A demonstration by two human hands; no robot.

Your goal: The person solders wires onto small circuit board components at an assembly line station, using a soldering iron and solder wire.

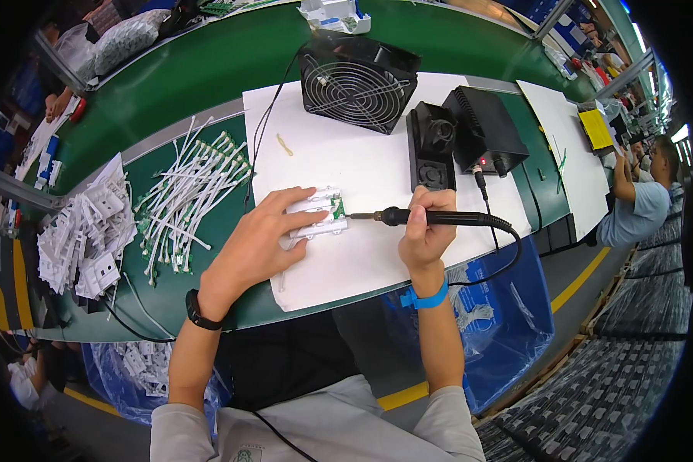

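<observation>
Green workbench (208, 77): fan (356, 83), solder station (485, 129), cable pile (189, 192) around hands.

A black fan (358, 82) stood at the back of the white mat (346, 254) on the green surface (208, 69). Beside it sat a black soldering station (485, 131) and a tip stand (431, 146). White cable pieces (192, 189) lay left of the mat, next to white plastic housings (88, 231) (a loose heap). A blue bag (508, 323) hung below the edge.

Electronics assembly workshop: soldering station (481, 127), fume fan (358, 85), green workbenches (208, 69).
</observation>
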